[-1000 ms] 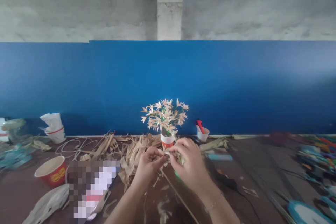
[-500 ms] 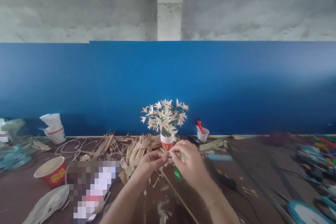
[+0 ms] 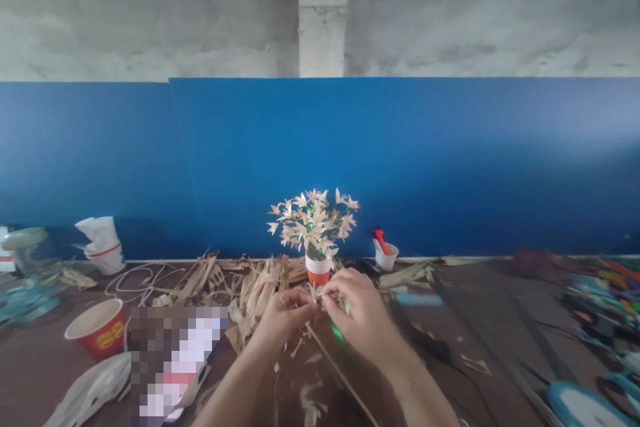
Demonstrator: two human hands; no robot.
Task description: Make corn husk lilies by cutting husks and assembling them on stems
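My left hand (image 3: 287, 313) and my right hand (image 3: 359, 310) meet in the middle, just in front of a red and white paper cup (image 3: 318, 273). Between the pinched fingertips of both is a small pale husk flower (image 3: 315, 291) with pointed petals; the fingers partly cover it. Behind, the cup holds a bunch of cream husk flowers (image 3: 317, 219) on green stems. Dried corn husks (image 3: 260, 290) lie heaped to the left of the cup, and a thin stick (image 3: 340, 370) runs along the table below my hands.
At left are a red paper bowl (image 3: 97, 330), a white cup with rolled paper (image 3: 105, 257), a white cable (image 3: 143, 283) and a pixelated area. A cup (image 3: 386, 259) with a red-handled item stands by the blue partition (image 3: 400, 147). Blurred colourful clutter (image 3: 600, 300) lies far right.
The fingertips have shifted slightly around the small husk flower, and its petals now show more upright. Both hands stay in nearly the same place.
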